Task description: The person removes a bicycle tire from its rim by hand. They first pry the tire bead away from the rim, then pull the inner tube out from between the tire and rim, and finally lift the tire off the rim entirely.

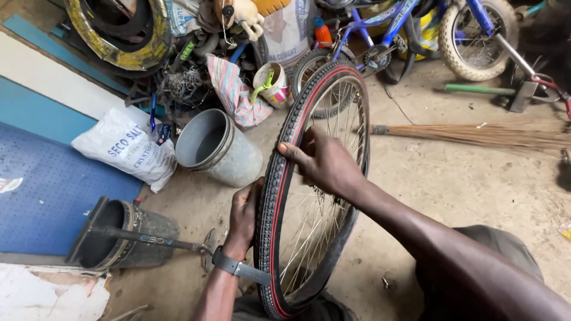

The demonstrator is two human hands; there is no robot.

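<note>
**Tyre seating on spoked wheel — pinch and slip risks**

I see the bicycle wheel (315, 196) standing upright on the concrete floor (452, 178), close in front of the person, its black tyre (269, 196) marked with a red stripe. The left hand (242, 219) is closed over the tyre's outer tread low on the near side. The right hand (324, 161) is wrapped over the tyre's top edge, fingers (291, 151) curled onto the tread, palm against the spokes (333, 119).

Risks, in my judgement: fingers caught between tyre bead and rim; the wheel rolling on its single contact point — the grey bucket (217, 147) and the broom (476, 134) lie near enough to be struck.
</note>
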